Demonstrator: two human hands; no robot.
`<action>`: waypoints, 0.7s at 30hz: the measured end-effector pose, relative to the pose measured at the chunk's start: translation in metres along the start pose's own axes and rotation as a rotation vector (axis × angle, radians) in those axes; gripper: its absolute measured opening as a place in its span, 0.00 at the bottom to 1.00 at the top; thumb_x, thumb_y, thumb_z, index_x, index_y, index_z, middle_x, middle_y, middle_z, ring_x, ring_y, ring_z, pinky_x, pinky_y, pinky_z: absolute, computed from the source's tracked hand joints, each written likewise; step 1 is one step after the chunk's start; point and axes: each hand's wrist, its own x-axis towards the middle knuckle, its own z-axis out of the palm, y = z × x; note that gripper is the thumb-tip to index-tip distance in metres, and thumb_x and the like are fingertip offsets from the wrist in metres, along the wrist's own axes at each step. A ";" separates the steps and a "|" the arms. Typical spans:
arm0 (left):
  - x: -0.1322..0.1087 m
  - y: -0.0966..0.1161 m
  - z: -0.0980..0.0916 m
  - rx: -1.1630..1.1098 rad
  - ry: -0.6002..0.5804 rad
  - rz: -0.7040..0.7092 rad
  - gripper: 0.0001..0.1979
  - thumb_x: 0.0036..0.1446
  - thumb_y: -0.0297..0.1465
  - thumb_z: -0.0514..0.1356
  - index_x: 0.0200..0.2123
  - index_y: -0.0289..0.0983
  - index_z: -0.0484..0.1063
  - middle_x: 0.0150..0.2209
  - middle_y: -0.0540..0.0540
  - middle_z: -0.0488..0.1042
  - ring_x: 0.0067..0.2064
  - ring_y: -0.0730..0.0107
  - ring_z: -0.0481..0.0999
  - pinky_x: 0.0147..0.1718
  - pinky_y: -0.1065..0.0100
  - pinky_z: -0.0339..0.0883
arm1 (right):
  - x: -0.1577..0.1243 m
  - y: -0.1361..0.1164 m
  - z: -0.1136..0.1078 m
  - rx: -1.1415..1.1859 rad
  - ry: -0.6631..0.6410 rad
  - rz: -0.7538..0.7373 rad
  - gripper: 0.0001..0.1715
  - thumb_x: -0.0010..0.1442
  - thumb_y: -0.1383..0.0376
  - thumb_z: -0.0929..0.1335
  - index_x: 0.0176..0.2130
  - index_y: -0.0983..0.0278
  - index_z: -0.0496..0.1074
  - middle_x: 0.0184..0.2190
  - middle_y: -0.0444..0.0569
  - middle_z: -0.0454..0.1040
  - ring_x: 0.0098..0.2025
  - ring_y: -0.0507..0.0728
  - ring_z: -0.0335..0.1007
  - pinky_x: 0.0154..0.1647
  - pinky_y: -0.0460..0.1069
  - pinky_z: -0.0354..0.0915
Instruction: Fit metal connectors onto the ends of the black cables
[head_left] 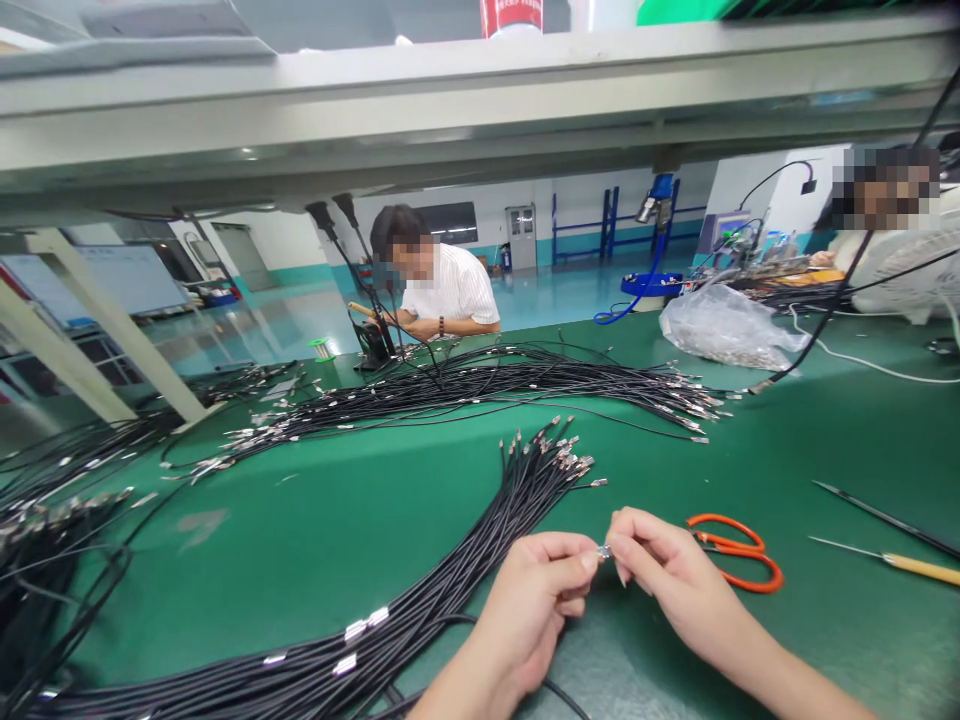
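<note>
My left hand (544, 590) is closed in a pinch near the lower middle, and a small metal connector (604, 551) pokes out between its fingertips. From the right, my right hand (660, 565) pinches the other side of that connector, so the fingertips of both hands nearly meet. A black cable runs below my left hand. Just left of my hands lies a thick bundle of black cables (450, 570) with metal ends pointing up and right. Orange-handled scissors (750, 550) rest beside my right hand, partly hidden behind it.
Another cable bundle (480, 385) stretches across the green table (300, 540). More cables lie at the left. On the right are a wooden-handled pick (915, 567), a dark pointed tool (885, 515) and a plastic bag (731, 325). A shelf (450, 100) spans overhead. Two people sit beyond.
</note>
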 end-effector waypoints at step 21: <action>-0.003 -0.028 -0.014 1.183 -0.264 0.150 0.09 0.45 0.27 0.57 0.18 0.40 0.74 0.14 0.52 0.64 0.21 0.72 0.62 0.24 0.71 0.55 | 0.027 0.013 -0.032 -0.452 -0.059 0.084 0.15 0.54 0.58 0.60 0.21 0.63 0.57 0.19 0.40 0.56 0.23 0.51 0.51 0.25 0.46 0.50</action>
